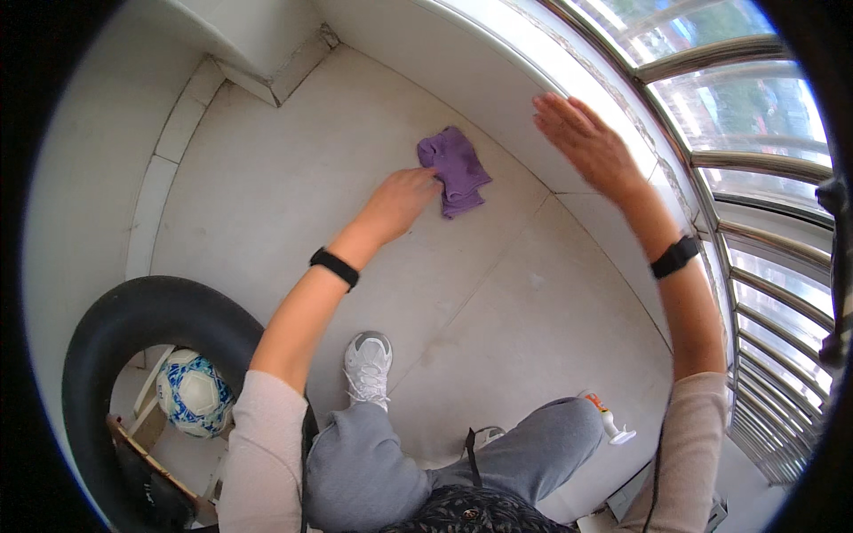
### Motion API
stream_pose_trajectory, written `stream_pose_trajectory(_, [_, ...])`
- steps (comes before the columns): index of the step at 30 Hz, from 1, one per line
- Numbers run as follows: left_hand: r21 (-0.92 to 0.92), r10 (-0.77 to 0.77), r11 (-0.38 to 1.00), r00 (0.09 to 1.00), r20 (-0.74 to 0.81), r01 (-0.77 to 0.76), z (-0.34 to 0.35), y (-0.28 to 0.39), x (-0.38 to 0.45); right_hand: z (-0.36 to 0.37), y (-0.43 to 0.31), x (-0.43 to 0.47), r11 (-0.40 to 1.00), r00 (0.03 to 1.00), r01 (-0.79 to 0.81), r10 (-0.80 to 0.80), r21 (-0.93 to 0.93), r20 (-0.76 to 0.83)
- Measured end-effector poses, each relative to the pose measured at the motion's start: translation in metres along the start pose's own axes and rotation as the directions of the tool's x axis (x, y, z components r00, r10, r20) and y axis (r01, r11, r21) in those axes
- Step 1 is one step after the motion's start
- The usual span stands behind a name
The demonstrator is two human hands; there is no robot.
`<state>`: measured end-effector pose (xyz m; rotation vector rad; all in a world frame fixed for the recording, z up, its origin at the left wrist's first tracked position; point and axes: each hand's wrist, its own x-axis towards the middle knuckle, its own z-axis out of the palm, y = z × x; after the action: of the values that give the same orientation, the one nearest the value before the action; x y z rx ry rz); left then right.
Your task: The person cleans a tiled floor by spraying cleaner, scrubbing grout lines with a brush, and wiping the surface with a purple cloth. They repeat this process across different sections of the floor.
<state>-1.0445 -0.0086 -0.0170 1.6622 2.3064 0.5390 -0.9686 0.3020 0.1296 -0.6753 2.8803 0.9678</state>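
Note:
A crumpled purple cloth (456, 163) lies on the tiled floor ahead of me, with a darker patch on it. My left hand (403, 200) reaches down to the cloth's left edge, back of the hand up. Its fingertips overlap the cloth, but the blur and the hand itself hide whether they grip it. My right hand (590, 143) is stretched out flat with nothing in it, fingers straight, by the white window ledge (600, 86). Whether it rests on the ledge or hovers cannot be made out. Both wrists wear black bands.
A black inner tube (160, 303) leans at the left, with a white and blue ball (195, 393) seen through it. A white pump bottle (614, 426) is beside my right knee. Metal window bars (760, 160) line the right side. A low wall (426, 60) bounds the floor.

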Motion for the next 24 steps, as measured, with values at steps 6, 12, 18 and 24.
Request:
stream_pose_trajectory(6, [0.101,0.07,0.992,0.998,0.0,-0.07,0.042,0.017,0.067,0.023,0.022,0.003,0.922,0.989,0.083,-0.028,0.378,-0.147])
stream_pose_trajectory(12, [-0.021,-0.115,0.993,0.988,-0.104,0.113,0.053,-0.012,0.064,0.015,0.017,0.002,0.924,0.995,0.033,0.008,0.382,-0.104])
stream_pose_trajectory(18, [0.009,0.006,1.0,1.0,-0.014,-0.006,0.048,-0.062,0.047,0.013,0.023,0.006,0.917,0.997,0.051,-0.02,0.396,-0.08])
stream_pose_trajectory(24, [0.122,-0.15,0.971,0.924,-0.352,0.204,-0.033,-0.158,-0.053,0.011,0.024,0.005,0.916,0.996,0.062,-0.033,0.396,-0.079])
